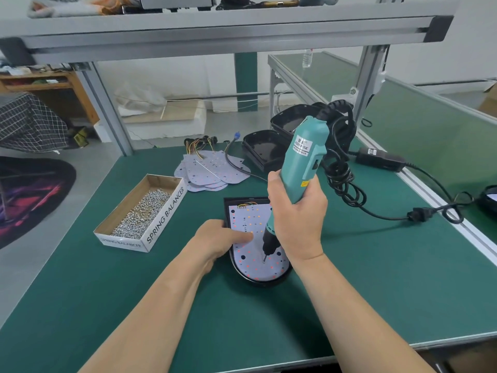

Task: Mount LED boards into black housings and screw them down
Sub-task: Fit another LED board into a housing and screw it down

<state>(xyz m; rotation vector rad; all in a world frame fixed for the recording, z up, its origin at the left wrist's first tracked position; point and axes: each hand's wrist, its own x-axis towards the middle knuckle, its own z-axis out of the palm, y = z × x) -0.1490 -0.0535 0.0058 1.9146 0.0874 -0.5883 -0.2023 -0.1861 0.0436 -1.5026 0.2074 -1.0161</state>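
1. The black housing lies flat on the green surface. A white LED board sits inside it, and coloured wires show at the board's far end.
2. The right hand holds the lower body of a teal electric screwdriver, its fingers curled round the tool. The tool stands nearly upright, tilted a little to the right at the top. Its bit tip touches the board near the housing's rounded near end.
3. The left hand rests on the housing's left side. Its fingers lie fairly straight and close together, and the forefinger presses on the board just left of the screwdriver's nose.
4. To the left of the housing stands an open cardboard box printed SPRING BALANCER. It holds a heap of silver screws.
5. Beyond the housing lies a loose pile of LED boards with wires attached.
6. Beyond the housing and slightly right, empty black housings sit together.
7. To the right of the housing, the screwdriver's black cable lies in coils. A black power adapter rests farther right, near the surface's edge.
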